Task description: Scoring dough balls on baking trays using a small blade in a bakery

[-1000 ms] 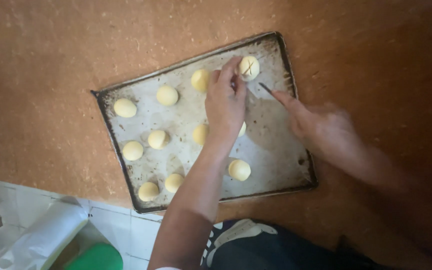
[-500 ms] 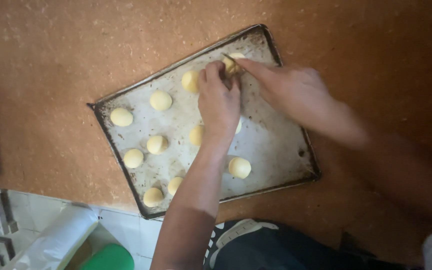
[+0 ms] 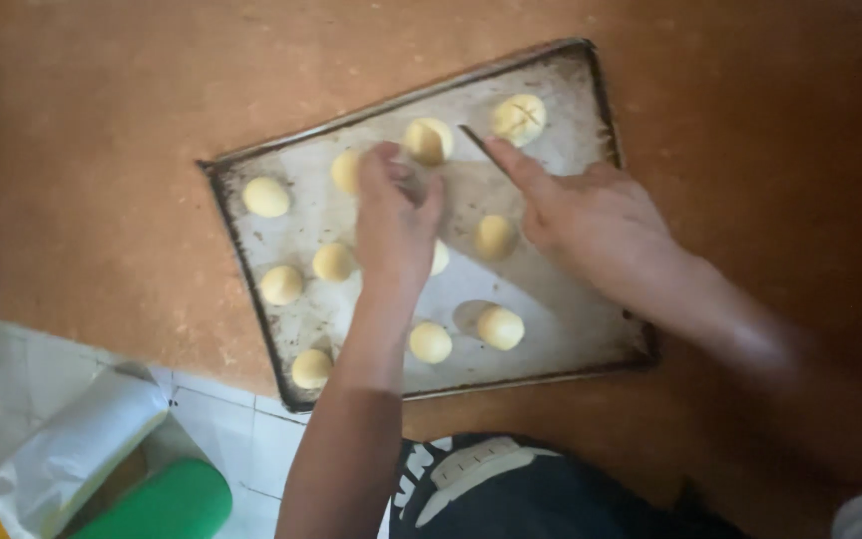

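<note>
While pale dough balls dot the baking tray (image 3: 571, 329), the left hand (image 3: 396, 215) has shifted leftward, its fingers pinching a dough ball (image 3: 429, 140) near the far edge, and the right hand (image 3: 591, 215), no longer touching the scored corner ball (image 3: 519, 118), grips a thin blade (image 3: 476, 137).
</note>
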